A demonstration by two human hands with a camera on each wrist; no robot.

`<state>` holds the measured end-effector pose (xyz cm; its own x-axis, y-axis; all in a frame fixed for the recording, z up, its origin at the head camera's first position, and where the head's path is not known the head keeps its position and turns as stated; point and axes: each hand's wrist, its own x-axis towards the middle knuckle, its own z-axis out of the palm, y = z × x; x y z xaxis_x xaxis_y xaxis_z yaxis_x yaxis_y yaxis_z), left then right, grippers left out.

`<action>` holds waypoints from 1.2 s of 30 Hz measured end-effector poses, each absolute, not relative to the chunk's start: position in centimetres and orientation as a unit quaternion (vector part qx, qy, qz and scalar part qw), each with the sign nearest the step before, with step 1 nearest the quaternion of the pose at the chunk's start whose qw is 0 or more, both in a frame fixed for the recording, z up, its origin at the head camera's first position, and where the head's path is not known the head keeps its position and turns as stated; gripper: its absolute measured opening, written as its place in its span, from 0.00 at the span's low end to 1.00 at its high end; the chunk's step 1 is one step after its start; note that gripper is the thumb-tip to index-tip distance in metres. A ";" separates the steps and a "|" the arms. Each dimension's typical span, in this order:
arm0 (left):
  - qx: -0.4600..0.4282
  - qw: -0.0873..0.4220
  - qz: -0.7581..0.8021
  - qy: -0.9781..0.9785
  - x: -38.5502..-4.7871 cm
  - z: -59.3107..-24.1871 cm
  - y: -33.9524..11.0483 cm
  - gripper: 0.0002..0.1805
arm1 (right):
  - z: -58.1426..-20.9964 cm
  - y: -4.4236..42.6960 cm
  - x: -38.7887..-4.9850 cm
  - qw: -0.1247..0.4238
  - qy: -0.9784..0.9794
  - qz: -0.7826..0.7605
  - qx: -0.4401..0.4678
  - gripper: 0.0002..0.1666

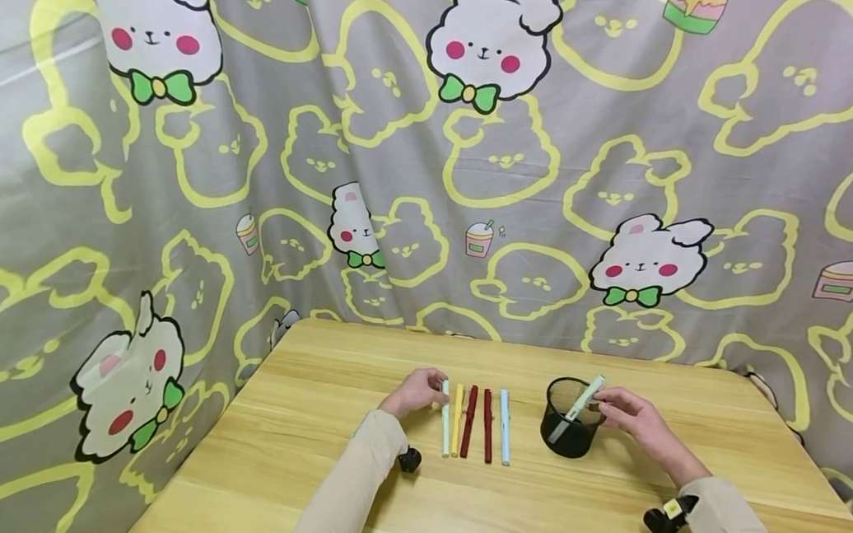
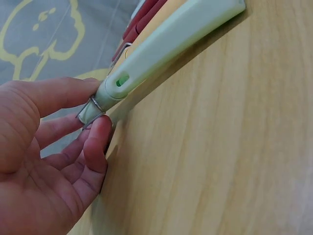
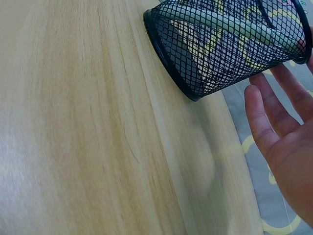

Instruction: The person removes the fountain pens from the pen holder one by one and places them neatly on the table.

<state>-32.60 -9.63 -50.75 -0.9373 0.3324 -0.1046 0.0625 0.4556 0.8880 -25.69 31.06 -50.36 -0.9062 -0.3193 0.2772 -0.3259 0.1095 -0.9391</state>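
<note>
My left hand (image 1: 416, 391) pinches the clip end of a pale green pen (image 2: 161, 51), thumb on one side and fingertips on the other. This pen lies at the left end of a row on the table. Beside it lie a yellow pen (image 1: 457, 421), two dark red pens (image 1: 468, 422) and a light blue pen (image 1: 505, 429). On the right, a black mesh pen holder (image 1: 566, 445) stands upright. Another pale green pen (image 1: 587, 396) leans inside it, its upper end above the rim. My right hand (image 1: 641, 424) holds that pen near the top; the right wrist view cuts off those fingertips.
The wooden table (image 1: 528, 513) reaches back to a grey curtain (image 1: 420, 150) printed with rabbits, which also hangs along the left side. Black wrist cameras are strapped to both forearms, the right one (image 1: 664, 523) low over the table.
</note>
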 end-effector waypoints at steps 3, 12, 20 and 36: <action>0.114 0.136 0.501 0.847 -32.7 -50.8 -9.5 0.25 | -50.3 31.0 -25.6 -0.003 -0.745 0.631 0.215 0.16; 0.118 0.127 0.481 0.859 -32.9 -50.8 -9.5 0.25 | -50.2 31.0 -25.6 -0.003 -0.746 0.633 0.209 0.17; 0.128 0.123 0.464 0.868 -33.3 -50.6 -9.5 0.24 | -50.2 31.0 -25.6 0.001 -0.747 0.628 0.215 0.15; 0.126 0.123 0.439 0.881 -33.5 -50.3 -9.3 0.21 | -50.2 31.0 -25.7 0.008 -0.749 0.627 0.215 0.14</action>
